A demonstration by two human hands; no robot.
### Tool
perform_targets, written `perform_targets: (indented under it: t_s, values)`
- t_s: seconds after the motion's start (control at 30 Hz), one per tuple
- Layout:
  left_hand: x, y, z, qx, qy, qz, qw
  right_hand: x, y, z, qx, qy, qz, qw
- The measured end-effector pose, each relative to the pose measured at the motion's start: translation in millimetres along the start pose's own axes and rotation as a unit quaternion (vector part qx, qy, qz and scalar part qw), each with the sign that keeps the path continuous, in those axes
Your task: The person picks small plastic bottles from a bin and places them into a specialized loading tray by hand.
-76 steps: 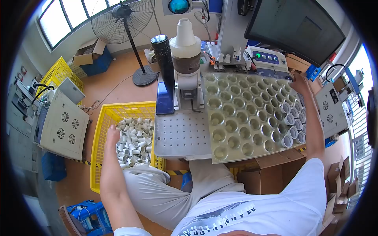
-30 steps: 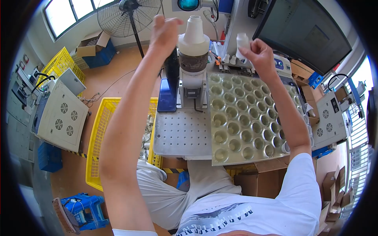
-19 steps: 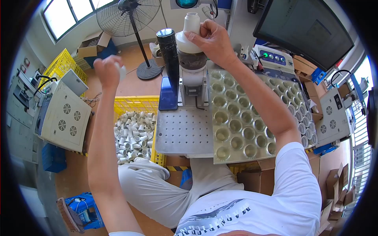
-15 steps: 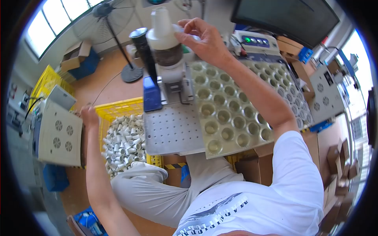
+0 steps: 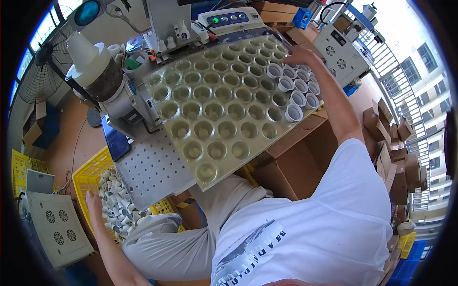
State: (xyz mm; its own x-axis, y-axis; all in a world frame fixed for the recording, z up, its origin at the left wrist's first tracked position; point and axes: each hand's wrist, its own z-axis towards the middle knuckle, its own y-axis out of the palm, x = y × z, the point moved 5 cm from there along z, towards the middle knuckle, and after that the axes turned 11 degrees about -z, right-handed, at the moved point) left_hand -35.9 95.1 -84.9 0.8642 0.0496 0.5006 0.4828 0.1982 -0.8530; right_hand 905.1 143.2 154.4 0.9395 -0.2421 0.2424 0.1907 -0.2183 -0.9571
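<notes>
Over the far right part of the pale translucent tray (image 5: 260,159), my right hand (image 5: 301,56) has its fingers bent down and drawn together. Anything between the fingertips is hidden. Several white plastic cups (image 5: 293,112) fill round pockets just below that hand. Pockets further left hold no white cups. My left hand (image 5: 94,204) is loosely closed at the left side of the yellow basket (image 5: 86,174), with nothing visible in it. Small white cup-like parts (image 5: 114,200) lie heaped inside the basket.
A machine with a white cone-shaped top (image 5: 88,55) stands left of the tray, beside a perforated metal plate (image 5: 150,167) and a blue phone-like slab (image 5: 114,138). A control box (image 5: 231,20) with a green light sits behind. Cardboard boxes (image 5: 298,164) are below right.
My right hand has left the white cone-topped machine and moved right to the cups in the tray. My left hand stays by the basket. The view has turned right.
</notes>
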Motion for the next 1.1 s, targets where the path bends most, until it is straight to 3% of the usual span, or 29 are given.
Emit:
perform_targets:
  t_s: [0.03,0.2,0.3,0.33,0.4,0.43,0.5,0.57,0.63,0.73,0.87,0.97,1.03,1.1]
  values:
    - [1,0,2,-0.019,-0.030,-0.004,0.999,-1,8,0,-0.055,-0.010,-0.011,0.998]
    - [-21,-3,-3,-0.055,-0.096,-0.033,0.993,-7,7,6,-0.024,-0.023,-0.064,0.997]
    - [-30,-3,-11,-0.083,0.052,0.108,0.989,-8,-16,5,0.018,-0.010,-0.062,0.998]
    - [-30,-8,-14,-0.078,0.048,0.111,0.990,-10,-32,1,0.061,0.004,-0.033,0.998]
    - [-16,-8,-21,-0.117,0.138,0.232,0.956,-33,-55,-7,0.081,-0.024,-0.002,0.996]
    - [-7,-9,-26,-0.087,0.158,0.228,0.957,-52,-65,-14,0.072,-0.028,0.106,0.991]
    - [-6,-4,-21,-0.099,0.133,0.247,0.955,-99,-75,-28,0.066,-0.096,0.279,0.953]
    - [14,-7,-23,-0.124,0.124,0.252,0.952,-152,-75,-31,0.168,-0.216,0.280,0.920]
    - [47,-27,-25,-0.014,-0.121,0.015,0.992,-201,-73,-42,0.194,-0.251,0.312,0.896]
    - [81,-43,-37,-0.049,-0.147,0.018,0.988,-254,-57,-45,0.203,-0.281,0.395,0.851]
    - [73,-51,-46,-0.019,-0.158,0.008,0.987,-292,-43,-57,0.181,-0.275,0.409,0.851]
    - [75,-51,-51,-0.057,-0.097,0.074,0.991,-297,-41,-59,0.222,-0.309,0.393,0.837]
    - [39,-29,-45,-0.108,0.020,0.197,0.974,-295,-41,-60,0.220,-0.308,0.394,0.837]
    - [28,-24,-40,-0.120,0.012,0.195,0.973,-296,-41,-58,0.218,-0.308,0.397,0.837]
